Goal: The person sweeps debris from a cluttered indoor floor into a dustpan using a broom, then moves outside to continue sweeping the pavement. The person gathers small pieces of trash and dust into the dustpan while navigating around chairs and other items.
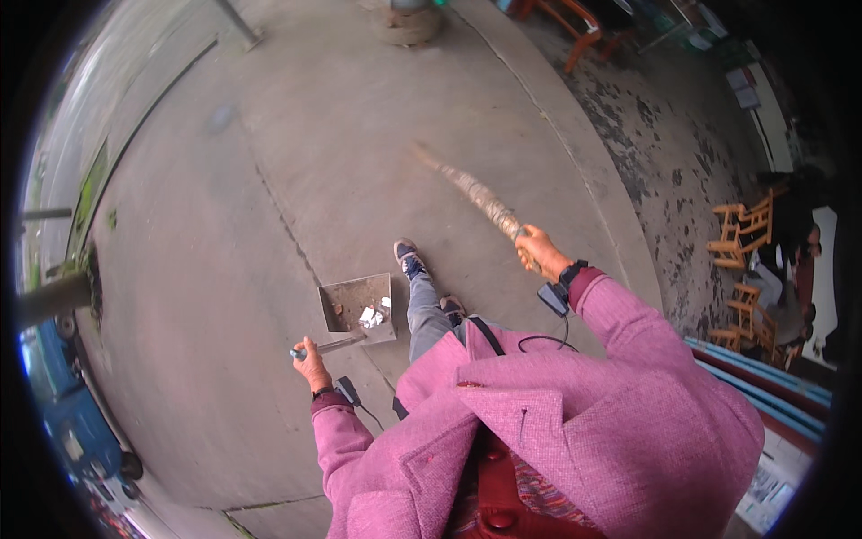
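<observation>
My left hand [312, 364] is closed round the handle end of a metal dustpan [329, 295], which hangs beside my legs at the left. Dirt and some crumpled white scraps [371, 316] lie in the pan. My right hand [541, 252] grips a bundled broom [485, 199] by its near end. The broom points away to the far left, and its tip is blurred. Whether the tip touches the ground I cannot tell. Both wrists carry a dark band with a small device on a cable.
Grey concrete pavement [350, 117] with cracks spreads around my feet. A post [238, 22] and a column base [406, 25] stand ahead. Wooden chairs [743, 229] and seated people are at the right. A blue vehicle [76, 418] is at the left, near a trunk or pole [54, 299].
</observation>
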{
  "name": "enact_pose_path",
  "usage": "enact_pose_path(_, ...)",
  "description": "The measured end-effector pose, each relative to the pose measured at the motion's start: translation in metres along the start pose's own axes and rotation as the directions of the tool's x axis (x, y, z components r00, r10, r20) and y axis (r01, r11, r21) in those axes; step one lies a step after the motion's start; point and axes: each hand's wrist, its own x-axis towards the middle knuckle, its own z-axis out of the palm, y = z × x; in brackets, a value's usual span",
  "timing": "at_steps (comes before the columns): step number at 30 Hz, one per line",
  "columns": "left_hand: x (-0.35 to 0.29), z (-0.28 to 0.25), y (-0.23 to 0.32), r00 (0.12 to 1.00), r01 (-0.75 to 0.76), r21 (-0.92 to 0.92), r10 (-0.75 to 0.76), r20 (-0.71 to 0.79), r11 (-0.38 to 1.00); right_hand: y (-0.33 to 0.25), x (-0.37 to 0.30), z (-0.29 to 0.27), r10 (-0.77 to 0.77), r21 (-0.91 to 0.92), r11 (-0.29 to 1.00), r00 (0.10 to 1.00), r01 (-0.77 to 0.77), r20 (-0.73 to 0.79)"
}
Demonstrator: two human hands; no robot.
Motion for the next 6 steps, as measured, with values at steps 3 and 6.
enact_pose_path(3, 0.054, 0.033, 0.039, 0.999, 0.036, 0.039, -0.037, 0.036, 0.999, -0.04, 0.049, -0.009, -0.04, 0.149, 0.987, 0.989, 0.061, -0.145)
enact_pose_path(6, 0.101, 0.076, 0.071, 0.996, 0.063, 0.098, -0.07, 0.064, 0.993, -0.084, 0.112, -0.03, -0.037, 0.298, 0.947, 0.963, 0.119, -0.268)
